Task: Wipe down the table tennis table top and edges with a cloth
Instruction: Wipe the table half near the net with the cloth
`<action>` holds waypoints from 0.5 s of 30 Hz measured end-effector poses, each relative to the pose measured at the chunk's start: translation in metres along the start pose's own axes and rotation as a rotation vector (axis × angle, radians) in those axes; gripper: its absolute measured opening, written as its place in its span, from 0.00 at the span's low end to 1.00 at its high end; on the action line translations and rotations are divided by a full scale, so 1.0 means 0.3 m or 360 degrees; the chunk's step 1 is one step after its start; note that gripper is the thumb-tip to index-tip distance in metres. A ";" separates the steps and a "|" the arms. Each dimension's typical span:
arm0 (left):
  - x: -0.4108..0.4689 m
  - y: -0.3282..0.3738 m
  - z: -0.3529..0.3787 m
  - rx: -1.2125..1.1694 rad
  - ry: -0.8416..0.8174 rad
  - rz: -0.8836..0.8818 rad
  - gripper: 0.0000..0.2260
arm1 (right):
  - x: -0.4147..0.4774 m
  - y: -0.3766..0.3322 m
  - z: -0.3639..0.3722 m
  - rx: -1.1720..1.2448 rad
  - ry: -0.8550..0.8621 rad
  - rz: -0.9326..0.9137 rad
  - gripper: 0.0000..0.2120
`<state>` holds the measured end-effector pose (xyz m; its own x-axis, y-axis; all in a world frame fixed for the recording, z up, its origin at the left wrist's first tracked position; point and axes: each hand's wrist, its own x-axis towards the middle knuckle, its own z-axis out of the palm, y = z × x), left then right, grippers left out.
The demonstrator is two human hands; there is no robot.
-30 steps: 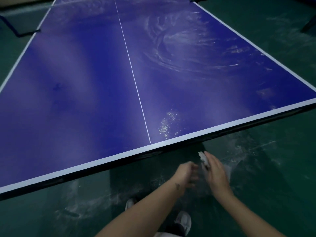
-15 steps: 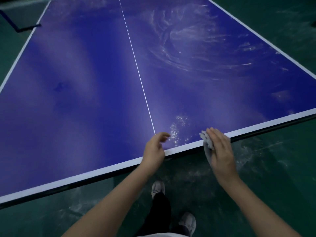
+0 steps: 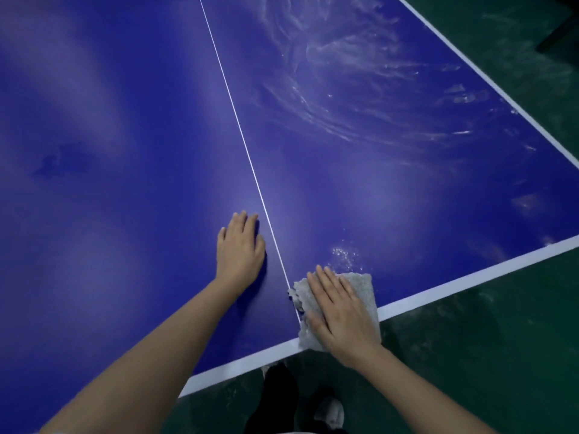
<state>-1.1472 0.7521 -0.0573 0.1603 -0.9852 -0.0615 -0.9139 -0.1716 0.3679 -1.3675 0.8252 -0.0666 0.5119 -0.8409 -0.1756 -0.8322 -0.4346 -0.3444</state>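
Note:
The blue table tennis table (image 3: pixel 125 214) fills most of the view, with a thin white centre line and a white band along its near edge. A grey cloth (image 3: pixel 363 289) lies flat on the top at that near edge, just right of the centre line. My right hand (image 3: pixel 340 311) presses on the cloth with straight fingers. My left hand (image 3: pixel 239 249) rests flat on the bare top just left of the line. A patch of white specks (image 3: pixel 344 253) sits just beyond the cloth. Pale swirled smears (image 3: pixel 360 89) cover the far right of the top.
Green floor (image 3: pixel 485 355) with pale wet marks lies below the near edge and along the right side. My dark trouser leg and a shoe (image 3: pixel 329 408) show under the table edge. A dark object (image 3: pixel 560 36) stands at the far right.
Both hands rose from below the table edge onto the top. The cloth, bunched in my right hand before, now lies spread flat under it. My left hand has flattened onto the top.

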 end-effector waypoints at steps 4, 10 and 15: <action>0.127 -0.037 0.012 0.0035 0.0072 -0.0065 0.21 | 0.121 0.044 -0.035 -0.0182 0.0026 0.0023 0.29; 0.307 -0.096 -0.005 0.0044 0.0100 -0.0093 0.22 | 0.484 0.346 -0.201 -0.0344 0.0205 0.0696 0.25; 0.417 -0.125 -0.013 0.0048 0.0096 -0.0148 0.23 | 0.387 0.228 -0.146 -0.0445 0.0093 0.0462 0.26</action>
<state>-1.0915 0.6352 -0.0751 0.2659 -0.9632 -0.0378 -0.9047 -0.2630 0.3351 -1.3743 0.6839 -0.0702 0.2410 -0.9549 -0.1734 -0.9703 -0.2407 -0.0226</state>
